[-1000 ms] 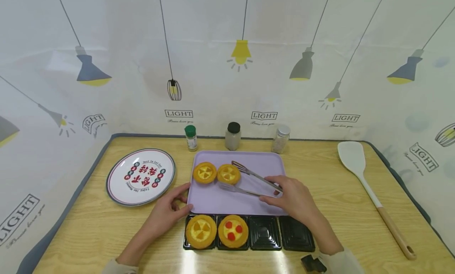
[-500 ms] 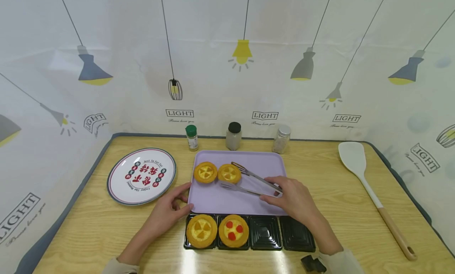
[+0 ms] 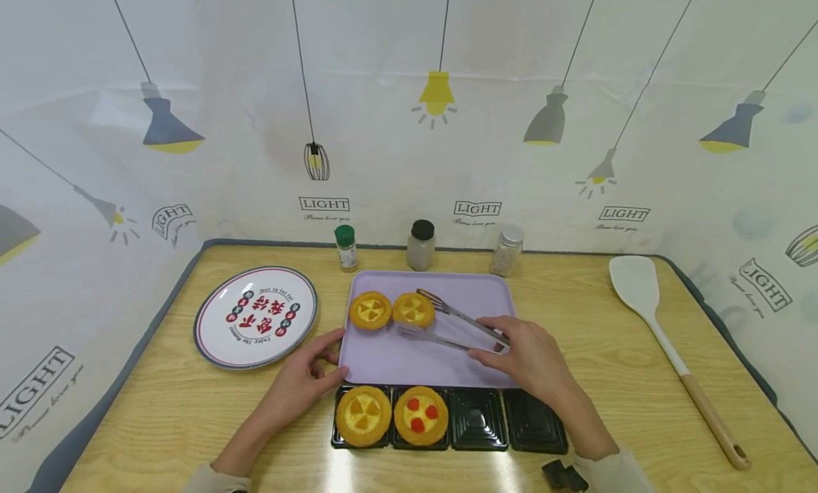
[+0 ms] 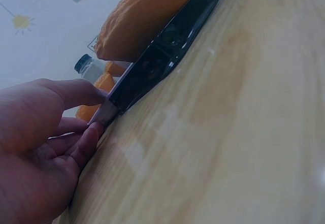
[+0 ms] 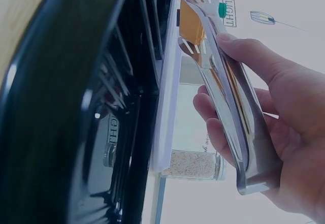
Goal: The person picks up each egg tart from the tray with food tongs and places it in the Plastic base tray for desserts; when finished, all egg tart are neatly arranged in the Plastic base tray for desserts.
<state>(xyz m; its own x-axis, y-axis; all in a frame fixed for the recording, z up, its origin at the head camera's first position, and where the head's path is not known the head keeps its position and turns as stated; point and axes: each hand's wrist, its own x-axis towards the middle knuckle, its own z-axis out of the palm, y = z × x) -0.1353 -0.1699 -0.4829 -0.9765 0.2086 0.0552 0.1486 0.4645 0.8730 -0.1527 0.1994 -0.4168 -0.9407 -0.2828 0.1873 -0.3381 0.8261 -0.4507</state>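
Note:
My right hand (image 3: pixel 527 354) holds metal tongs (image 5: pixel 223 87), their two arms spread apart. In the head view the slotted tips lie at the right and near sides of an egg tart (image 3: pixel 412 310) on the lilac tray (image 3: pixel 409 365). A second tart (image 3: pixel 370 310) sits to its left, touching or nearly so. My left hand (image 3: pixel 303 379) holds the tray's left rim near the front corner, thumb and fingers at the edge; some fingers are hidden. In front, a black tray of square cups (image 3: pixel 478 418) bears a pineapple-topped tart (image 3: pixel 363 416) and a red-dotted tart (image 3: pixel 421 416).
A printed plate (image 3: pixel 255 319) lies left of the tray. Behind stand a green-capped shaker (image 3: pixel 346 250), a black-capped jar (image 3: pixel 421 248) and a silver-capped jar (image 3: pixel 507 251). A long spatula (image 3: pixel 658 329) lies right; small black pieces (image 3: pixel 564 475) are near my right sleeve.
The head view has shifted very slightly. Both hands, the tongs and the tarts keep their places.

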